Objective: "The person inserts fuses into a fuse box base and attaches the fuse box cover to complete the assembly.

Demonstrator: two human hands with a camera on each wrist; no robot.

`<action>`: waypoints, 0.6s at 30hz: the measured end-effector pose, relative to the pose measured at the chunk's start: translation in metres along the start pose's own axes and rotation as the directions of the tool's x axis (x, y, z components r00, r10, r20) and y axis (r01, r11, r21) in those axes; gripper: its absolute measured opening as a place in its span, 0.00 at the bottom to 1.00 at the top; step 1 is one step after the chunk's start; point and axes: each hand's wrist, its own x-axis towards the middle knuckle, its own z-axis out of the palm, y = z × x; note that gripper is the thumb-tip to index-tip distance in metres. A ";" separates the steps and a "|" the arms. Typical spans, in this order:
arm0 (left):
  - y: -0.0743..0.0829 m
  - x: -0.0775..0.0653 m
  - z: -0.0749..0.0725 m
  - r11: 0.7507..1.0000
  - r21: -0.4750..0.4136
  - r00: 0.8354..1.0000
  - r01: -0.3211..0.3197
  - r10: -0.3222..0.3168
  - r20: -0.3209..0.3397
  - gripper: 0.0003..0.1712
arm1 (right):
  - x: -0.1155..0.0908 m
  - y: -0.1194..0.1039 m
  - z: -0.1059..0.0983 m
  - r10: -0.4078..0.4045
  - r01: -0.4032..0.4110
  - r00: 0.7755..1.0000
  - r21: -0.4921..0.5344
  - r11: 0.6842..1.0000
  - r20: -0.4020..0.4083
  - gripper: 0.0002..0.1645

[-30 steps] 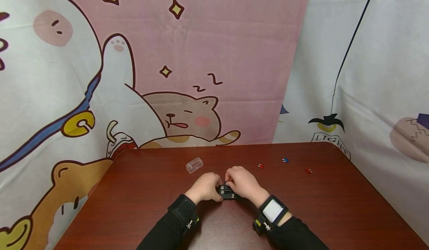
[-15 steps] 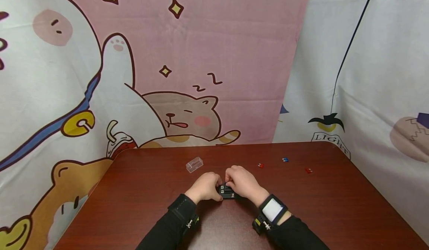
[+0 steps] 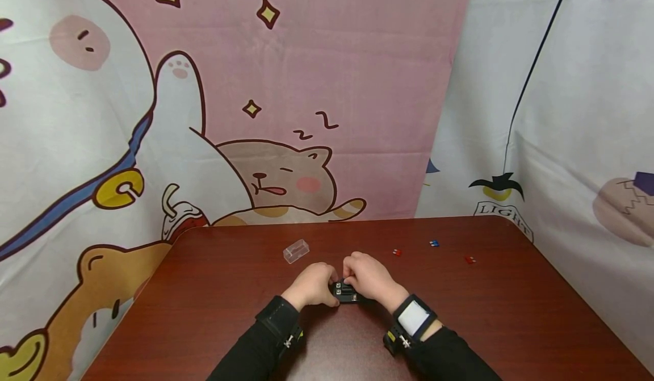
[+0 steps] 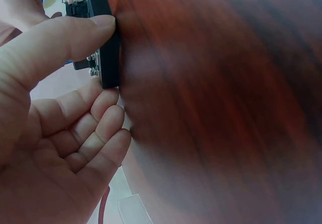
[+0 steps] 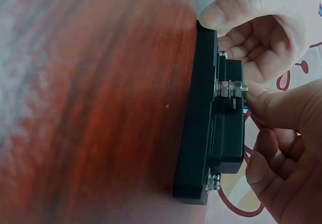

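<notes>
A black fuse block (image 3: pixel 345 297) with silver bolts and nuts lies on the brown table in front of the person. My left hand (image 3: pixel 313 285) grips its left end, the thumb pressing the near side in the left wrist view. At the top of the block, my right hand (image 3: pixel 372 279) pinches a small blue blade fuse, mostly hidden by its fingers. Only a sliver of the blue fuse (image 5: pixel 246 106) shows beside the thumb in the right wrist view. The block's black base (image 5: pixel 193 128) and raised middle show there from the side.
Behind the left hand lies a clear plastic box (image 3: pixel 296 251). Farther right are a red blade fuse (image 3: pixel 397 252), a blue blade fuse (image 3: pixel 434 243) and another red fuse (image 3: pixel 470 260). A printed cartoon cloth (image 3: pixel 378 114) hangs behind the table's far edge.
</notes>
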 end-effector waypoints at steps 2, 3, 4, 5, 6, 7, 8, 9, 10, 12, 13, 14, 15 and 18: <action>0.000 0.000 0.000 1.000 0.002 1.000 -0.001 0.001 -0.001 0.20 | 0.000 0.000 0.000 0.004 -0.004 1.000 0.007 1.000 0.000 0.16; 0.000 0.000 0.000 1.000 0.002 1.000 -0.002 0.002 -0.002 0.20 | 0.000 0.000 -0.001 0.006 -0.006 1.000 0.008 1.000 0.000 0.17; 0.000 0.000 0.000 1.000 0.003 1.000 -0.002 0.002 -0.002 0.20 | 0.000 0.000 -0.001 0.007 -0.007 1.000 0.011 1.000 0.000 0.17; 0.000 0.001 0.000 1.000 0.003 1.000 -0.002 0.002 -0.003 0.20 | 0.000 -0.001 -0.001 0.015 -0.015 1.000 0.011 1.000 0.004 0.17; 0.000 0.001 0.000 1.000 0.002 1.000 -0.002 0.002 -0.003 0.20 | 0.001 -0.001 -0.001 0.018 -0.018 1.000 0.012 1.000 0.005 0.16; 0.000 0.001 0.000 1.000 0.002 1.000 -0.002 0.002 -0.004 0.20 | 0.001 -0.001 -0.001 0.022 -0.022 1.000 0.012 1.000 0.006 0.16; 0.000 0.001 0.000 1.000 0.002 1.000 -0.002 0.002 -0.005 0.20 | 0.001 -0.001 -0.001 0.025 -0.025 1.000 0.012 1.000 0.007 0.16; 0.000 0.001 0.000 1.000 0.001 1.000 -0.001 0.001 -0.006 0.20 | 0.001 -0.001 -0.001 0.026 -0.026 1.000 0.012 1.000 0.007 0.16; 0.000 0.000 0.000 1.000 -0.001 1.000 -0.001 0.001 -0.006 0.20 | 0.001 -0.001 -0.001 0.028 -0.028 1.000 0.014 1.000 0.007 0.16; 0.000 0.000 0.000 1.000 -0.003 1.000 0.001 -0.001 -0.006 0.20 | 0.002 0.000 -0.001 0.030 -0.030 1.000 0.016 0.999 0.005 0.16; 0.000 0.000 0.000 1.000 -0.004 1.000 0.002 -0.002 -0.006 0.20 | 0.002 0.000 -0.001 0.032 -0.032 0.999 0.017 0.999 0.005 0.16; 0.001 0.000 0.000 1.000 -0.004 1.000 0.004 -0.004 -0.005 0.20 | 0.002 0.000 -0.001 0.030 -0.030 1.000 0.018 0.999 0.004 0.16; 0.001 0.000 0.000 1.000 -0.004 1.000 0.006 -0.006 -0.004 0.20 | 0.002 0.000 -0.001 0.029 -0.029 1.000 0.019 0.999 0.003 0.16; 0.000 0.000 0.001 1.000 0.001 1.000 0.008 -0.008 -0.002 0.20 | 0.002 0.000 -0.001 0.026 -0.026 1.000 0.019 0.999 0.003 0.17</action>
